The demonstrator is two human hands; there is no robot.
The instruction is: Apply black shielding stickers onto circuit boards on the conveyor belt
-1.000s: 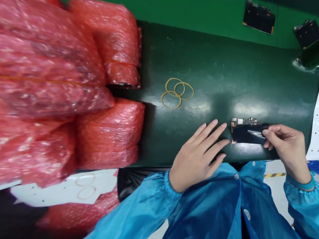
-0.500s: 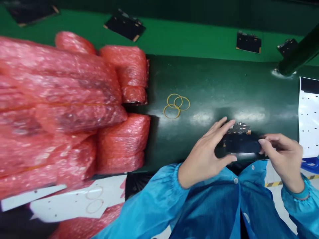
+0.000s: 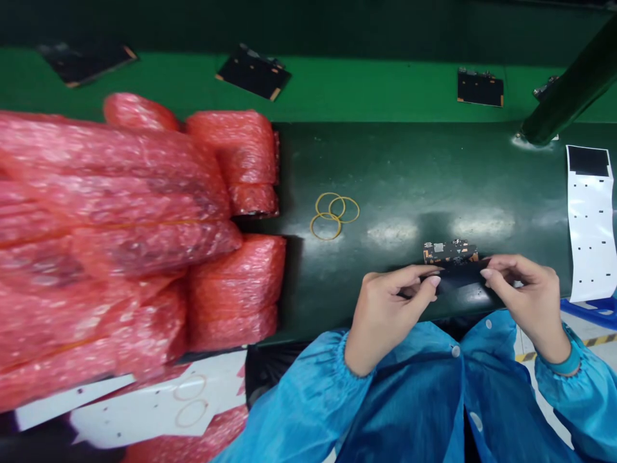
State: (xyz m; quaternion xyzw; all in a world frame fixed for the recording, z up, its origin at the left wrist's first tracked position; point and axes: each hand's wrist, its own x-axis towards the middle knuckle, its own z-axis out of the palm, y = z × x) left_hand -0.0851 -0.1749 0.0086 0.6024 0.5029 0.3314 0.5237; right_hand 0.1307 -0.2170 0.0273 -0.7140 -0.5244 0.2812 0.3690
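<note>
In the head view, the person's left hand [image 3: 388,315] and right hand [image 3: 527,299] are in the lower right of the frame, a little apart from each other. Each is pinched, thumb against fingers, on one end of a dark film [image 3: 463,274] stretched between them. A circuit board [image 3: 450,253] shows just above the film; whether the two are joined cannot be told.

Three overlapping yellow rubber bands [image 3: 338,219] lie near the centre of the dark green table [image 3: 409,173]. Red bubble-wrapped bundles [image 3: 159,199] fill the left of the frame. Along the top, black panels [image 3: 254,72] lie on a bright green strip [image 3: 361,87]. At the far right is a white sheet [image 3: 592,231] with a black upper end, below a slanted green post [image 3: 562,93].
</note>
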